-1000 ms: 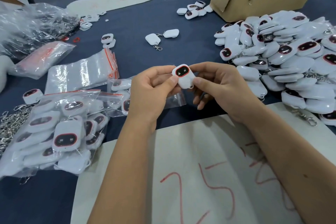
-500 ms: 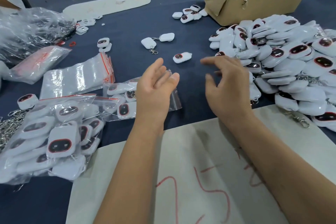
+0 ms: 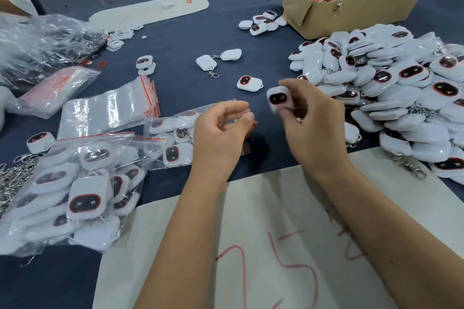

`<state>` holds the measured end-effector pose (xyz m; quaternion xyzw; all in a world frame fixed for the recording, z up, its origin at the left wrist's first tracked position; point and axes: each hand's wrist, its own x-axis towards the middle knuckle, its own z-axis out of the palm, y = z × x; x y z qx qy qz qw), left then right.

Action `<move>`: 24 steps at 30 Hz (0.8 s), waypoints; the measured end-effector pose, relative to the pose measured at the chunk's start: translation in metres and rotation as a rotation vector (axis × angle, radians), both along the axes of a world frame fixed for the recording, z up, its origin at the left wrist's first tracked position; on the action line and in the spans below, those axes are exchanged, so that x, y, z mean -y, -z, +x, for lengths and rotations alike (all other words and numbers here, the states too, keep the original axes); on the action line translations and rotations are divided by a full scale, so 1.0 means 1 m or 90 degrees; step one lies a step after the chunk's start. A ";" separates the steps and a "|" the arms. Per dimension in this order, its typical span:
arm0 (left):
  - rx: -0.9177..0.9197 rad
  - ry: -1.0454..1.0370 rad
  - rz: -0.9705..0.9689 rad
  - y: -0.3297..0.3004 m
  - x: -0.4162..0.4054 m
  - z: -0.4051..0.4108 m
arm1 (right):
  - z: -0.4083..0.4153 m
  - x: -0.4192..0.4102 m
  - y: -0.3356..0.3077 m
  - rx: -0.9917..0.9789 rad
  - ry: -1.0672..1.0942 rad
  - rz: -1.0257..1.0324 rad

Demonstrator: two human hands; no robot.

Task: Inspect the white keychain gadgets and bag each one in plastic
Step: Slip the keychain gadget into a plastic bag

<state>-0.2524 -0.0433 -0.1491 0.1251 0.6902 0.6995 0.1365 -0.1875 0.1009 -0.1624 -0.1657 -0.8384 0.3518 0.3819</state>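
My right hand (image 3: 313, 123) pinches a white keychain gadget (image 3: 278, 98) with a dark red-rimmed face, held above the blue table; it is motion-blurred. My left hand (image 3: 221, 130) hovers empty just left of it, fingers loosely curled, over a clear bag of gadgets (image 3: 170, 140). One loose gadget (image 3: 249, 83) lies face up on the table beyond my hands. A big heap of unbagged gadgets (image 3: 391, 88) fills the right side. A larger clear bag of gadgets (image 3: 75, 195) lies at the near left.
A stack of empty zip bags (image 3: 108, 108) lies left of centre. A cardboard box (image 3: 351, 10) with a red sign stands at the back right. White paper (image 3: 276, 246) with red marks covers the near edge. Metal chains (image 3: 10, 183) lie far left.
The gadget held one second ago was dropped onto the table beyond my hands. My right hand then took a new gadget from the heap and brought it toward my left.
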 end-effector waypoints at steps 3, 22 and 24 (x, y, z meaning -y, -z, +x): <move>-0.003 0.005 0.004 -0.002 0.002 -0.001 | -0.003 0.007 -0.001 -0.031 -0.209 -0.279; 0.051 0.027 0.050 -0.006 0.010 -0.005 | 0.004 -0.003 -0.007 0.058 -0.382 -0.448; 0.057 0.033 0.043 -0.005 0.010 -0.005 | 0.004 -0.003 -0.008 0.065 -0.378 -0.461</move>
